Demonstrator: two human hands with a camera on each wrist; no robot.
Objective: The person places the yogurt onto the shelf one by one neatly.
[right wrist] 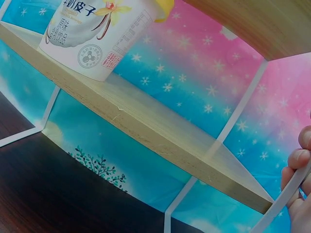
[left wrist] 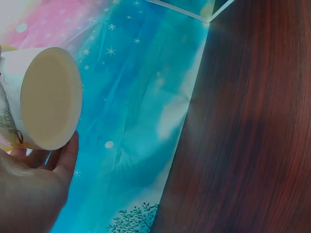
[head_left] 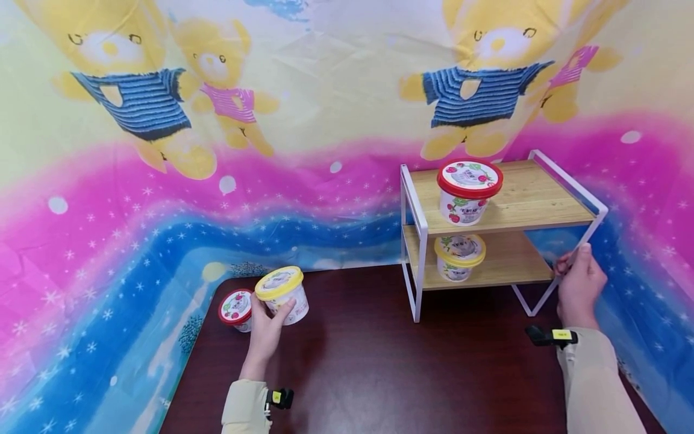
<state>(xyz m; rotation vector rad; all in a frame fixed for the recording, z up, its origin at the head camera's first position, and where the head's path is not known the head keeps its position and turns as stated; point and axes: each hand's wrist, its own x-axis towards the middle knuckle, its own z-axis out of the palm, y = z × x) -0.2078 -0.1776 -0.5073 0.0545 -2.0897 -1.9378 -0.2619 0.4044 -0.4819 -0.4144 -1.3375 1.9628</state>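
Note:
My left hand point(head_left: 265, 334) grips a yellow-lidded paper tub point(head_left: 282, 295), held tilted above the table; its pale round base point(left wrist: 51, 97) faces the left wrist camera. Just left of it, partly behind the hand, a red-lidded tub point(head_left: 236, 308) sits at the table's left edge. On the other side, my right hand point(head_left: 581, 286) holds the white metal side frame point(head_left: 596, 226) of a two-tier wooden shelf point(head_left: 515, 193), fingers curled round the bar. A red-lidded tub point(head_left: 468, 193) stands on the top tier, and a yellow-lidded tub point(head_left: 459, 258) on the lower one.
The dark wood-grain table point(head_left: 379, 361) carries the shelf at its back right. A printed cloth point(head_left: 325, 120) with teddy bears hangs behind and down both sides, close to the table edges. Each wrist wears a strap with a small black camera point(head_left: 281, 398).

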